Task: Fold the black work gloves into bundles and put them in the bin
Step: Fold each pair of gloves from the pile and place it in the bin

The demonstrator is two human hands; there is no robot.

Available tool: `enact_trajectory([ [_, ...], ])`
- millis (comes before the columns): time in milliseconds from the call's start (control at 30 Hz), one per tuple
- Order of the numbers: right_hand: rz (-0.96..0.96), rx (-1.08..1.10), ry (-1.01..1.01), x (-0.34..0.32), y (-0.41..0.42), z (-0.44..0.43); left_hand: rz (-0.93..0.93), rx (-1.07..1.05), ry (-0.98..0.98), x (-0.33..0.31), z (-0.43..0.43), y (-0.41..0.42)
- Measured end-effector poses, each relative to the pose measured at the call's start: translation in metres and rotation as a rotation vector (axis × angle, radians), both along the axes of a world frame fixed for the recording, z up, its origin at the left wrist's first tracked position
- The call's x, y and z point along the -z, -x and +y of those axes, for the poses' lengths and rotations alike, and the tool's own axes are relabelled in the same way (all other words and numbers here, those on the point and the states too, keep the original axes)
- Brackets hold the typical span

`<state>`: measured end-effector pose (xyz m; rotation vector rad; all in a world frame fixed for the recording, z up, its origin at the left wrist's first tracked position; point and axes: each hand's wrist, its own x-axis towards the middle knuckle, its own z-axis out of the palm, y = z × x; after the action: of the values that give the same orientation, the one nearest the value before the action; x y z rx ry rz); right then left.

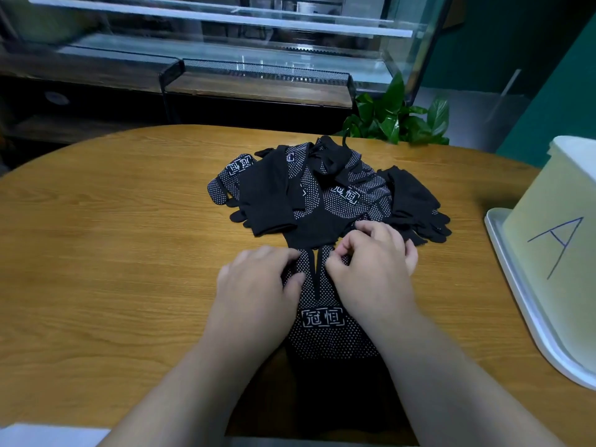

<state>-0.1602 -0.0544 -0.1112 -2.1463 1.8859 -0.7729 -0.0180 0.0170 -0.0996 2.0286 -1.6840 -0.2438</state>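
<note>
Black work gloves (325, 191) of knitted fabric, studded with white grip dots and stamped with a white label, lay in a loose heap on the middle of the oval wooden bench (113, 253). One glove of the same kind (322, 324) lay flat nearer the person, cuff toward them and its tips reaching the heap's near edge. Both hands were on that one glove. The left hand (258, 285) seemed to pinch the dotted fabric at its left side between thumb and curled fingers (283, 256), and the right hand (371, 259) pinched one of the glove's digits with its fingers (342, 266) curled tight. The glove's palm and cuff lay between the two wrists, so the grip sat only at its far end. By that, the fold looked barely begun. The stretchy knit could spring open if the roll started loose, and the right hand, close against the heap, could catch a neighbouring glove and drag it in. Whether a second glove lay under the one held could not be told. The pale yellow plastic bin (548, 240), marked with a blue letter A, stood on a white tray (516, 304) at the bench's right edge, well apart from the hands; a slack bundle might come undone on the way across. Beyond the bench stood a green leafy plant (393, 121).
</note>
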Motion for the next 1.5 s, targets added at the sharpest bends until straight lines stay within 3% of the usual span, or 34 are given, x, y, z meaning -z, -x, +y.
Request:
enact_trajectory([
  [433,0.016,0.002,-0.023,0.001,0.000,0.001,0.363,-0.104,0.107,0.001,-0.025,0.007],
  [700,0.009,-0.002,-0.001,0.000,-0.001,0.002,0.071,-0.134,0.094,0.008,-0.025,0.011],
  [833,-0.012,-0.008,-0.008,-0.002,0.000,0.002,0.130,-0.132,0.124,0.001,-0.017,0.002],
  [1033,-0.125,-0.005,-0.051,-0.008,0.003,0.002,0.080,-0.181,-0.038,-0.006,-0.006,-0.021],
  [1233,-0.374,-0.013,-0.087,-0.021,0.016,0.005,0.068,-0.171,-0.106,-0.005,-0.009,-0.020],
  [1500,-0.083,0.017,-0.237,-0.033,0.061,0.012,0.118,-0.140,-0.100,-0.001,-0.012,-0.018],
])
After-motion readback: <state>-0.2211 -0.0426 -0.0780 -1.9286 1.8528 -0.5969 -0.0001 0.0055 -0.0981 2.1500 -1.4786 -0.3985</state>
